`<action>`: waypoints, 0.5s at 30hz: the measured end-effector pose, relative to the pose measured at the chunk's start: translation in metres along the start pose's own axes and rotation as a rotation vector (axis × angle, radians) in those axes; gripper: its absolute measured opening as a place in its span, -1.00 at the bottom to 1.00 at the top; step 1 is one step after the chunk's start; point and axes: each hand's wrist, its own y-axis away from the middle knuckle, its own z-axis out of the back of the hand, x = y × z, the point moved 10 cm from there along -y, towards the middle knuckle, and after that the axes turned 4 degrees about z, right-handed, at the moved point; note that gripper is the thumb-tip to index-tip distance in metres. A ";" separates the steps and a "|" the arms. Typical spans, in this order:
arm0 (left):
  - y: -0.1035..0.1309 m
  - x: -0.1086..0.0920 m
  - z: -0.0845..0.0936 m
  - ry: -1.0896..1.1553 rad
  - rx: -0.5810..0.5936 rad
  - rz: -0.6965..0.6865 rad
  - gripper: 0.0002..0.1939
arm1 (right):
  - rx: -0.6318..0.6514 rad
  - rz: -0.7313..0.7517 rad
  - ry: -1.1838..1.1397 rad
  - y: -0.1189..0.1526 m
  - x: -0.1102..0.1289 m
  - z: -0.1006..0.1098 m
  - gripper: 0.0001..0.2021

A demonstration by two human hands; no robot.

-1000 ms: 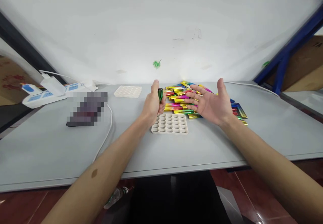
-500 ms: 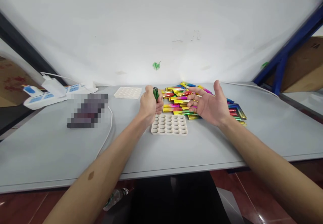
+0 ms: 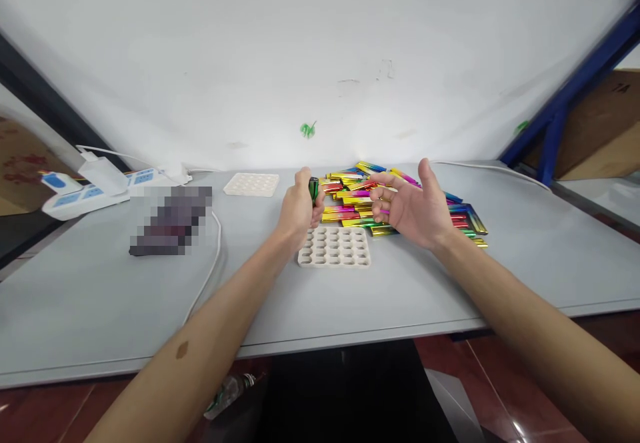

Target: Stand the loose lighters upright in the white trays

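Note:
My left hand [image 3: 299, 207] is wrapped round a shiny green cylinder with a dark end [image 3: 313, 190], held over the back left corner of a white tray [image 3: 334, 248] with rows of small hollows. My right hand [image 3: 414, 207] has its palm turned up and inward, its fingers and thumb apart and nothing in it. It is raised in front of a pile of shiny multicoloured tubes [image 3: 356, 201], in yellow, red, green, blue and pink, and hides part of that pile.
A second white tray [image 3: 251, 184] lies near the wall. At the left are a power strip [image 3: 95, 193] with plugs, a blurred dark object [image 3: 173, 222] and a white cable [image 3: 216, 256]. A blue metal frame [image 3: 553, 143] stands right.
The green cylinder has tilted slightly within my left hand, its dark end now a little lower and further right. My right hand remains open in nearly the same place. The view has shifted slightly.

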 end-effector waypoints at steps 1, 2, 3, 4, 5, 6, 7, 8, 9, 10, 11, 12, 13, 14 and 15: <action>0.000 0.000 -0.001 0.005 0.002 0.003 -0.42 | -0.002 -0.005 -0.021 0.000 0.000 0.000 -0.06; 0.001 -0.001 -0.002 0.013 0.007 0.002 -0.44 | -0.003 -0.011 -0.039 0.000 -0.001 0.000 -0.07; 0.001 -0.003 -0.002 0.025 0.012 -0.006 -0.45 | -0.004 -0.016 -0.053 0.000 -0.001 -0.001 -0.07; 0.002 -0.005 -0.002 0.038 0.014 -0.018 -0.47 | -0.004 -0.021 -0.064 0.000 -0.001 -0.001 -0.08; 0.002 -0.008 -0.002 0.051 0.016 -0.032 -0.48 | -0.002 -0.027 -0.077 0.001 -0.002 -0.002 -0.09; 0.003 -0.010 -0.002 0.065 0.015 -0.046 -0.49 | -0.002 -0.034 -0.096 0.001 -0.002 -0.003 -0.11; 0.003 -0.012 -0.001 0.078 0.014 -0.059 -0.50 | 0.000 -0.042 -0.122 0.001 -0.002 -0.003 -0.12; 0.003 -0.014 0.000 0.088 0.012 -0.069 -0.50 | 0.002 -0.050 -0.152 0.001 -0.003 -0.004 -0.14; 0.002 -0.014 0.001 0.095 0.009 -0.075 -0.50 | 0.004 -0.057 -0.179 0.001 -0.003 -0.005 -0.16; 0.002 -0.015 0.002 0.099 0.004 -0.080 -0.49 | 0.004 -0.060 -0.197 0.002 -0.003 -0.005 -0.18; 0.002 -0.014 0.003 0.099 -0.001 -0.084 -0.48 | 0.003 -0.062 -0.206 0.002 -0.003 -0.005 -0.20; 0.001 -0.014 0.004 0.091 -0.001 -0.090 -0.47 | -0.003 -0.061 -0.206 0.001 -0.003 -0.005 -0.21; 0.001 -0.014 0.005 0.072 0.004 -0.099 -0.46 | -0.012 -0.059 -0.202 0.001 -0.002 -0.004 -0.22; 0.002 -0.015 0.005 0.038 0.014 -0.117 -0.47 | -0.028 -0.055 -0.198 0.001 -0.002 -0.002 -0.23; 0.003 -0.018 0.006 -0.019 0.022 -0.148 -0.51 | -0.047 -0.050 -0.199 0.000 -0.001 -0.001 -0.24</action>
